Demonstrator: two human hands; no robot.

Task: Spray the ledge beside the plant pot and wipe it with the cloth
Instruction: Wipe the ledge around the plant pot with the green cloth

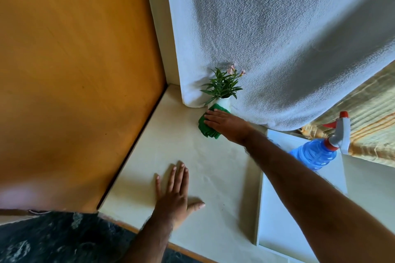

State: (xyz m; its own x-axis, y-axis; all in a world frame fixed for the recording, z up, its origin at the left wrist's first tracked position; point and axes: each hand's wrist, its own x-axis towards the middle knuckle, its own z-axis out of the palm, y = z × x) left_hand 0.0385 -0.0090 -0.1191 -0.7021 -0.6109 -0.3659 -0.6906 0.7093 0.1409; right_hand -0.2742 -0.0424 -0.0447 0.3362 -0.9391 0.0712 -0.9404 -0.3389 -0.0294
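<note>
A cream ledge [192, 156] runs from the front edge to a white curtain. At its far end stands a small white plant pot [224, 103] with green leaves and pink flowers. Right in front of the pot lies a folded green cloth [205, 127], and my right hand [226, 124] presses flat on it with fingers extended. My left hand [174, 193] rests palm down on the bare ledge nearer to me, fingers spread, holding nothing. A blue spray bottle [316, 153] with a white and red trigger head lies on a white tray [277, 230] at the right.
An orange-brown wooden panel [74, 70] walls the ledge on the left. The white textured curtain [277, 38] hangs over the far end, behind the pot. A golden striped fabric [367, 121] shows at the right. Dark marbled floor [53, 241] lies below the front edge.
</note>
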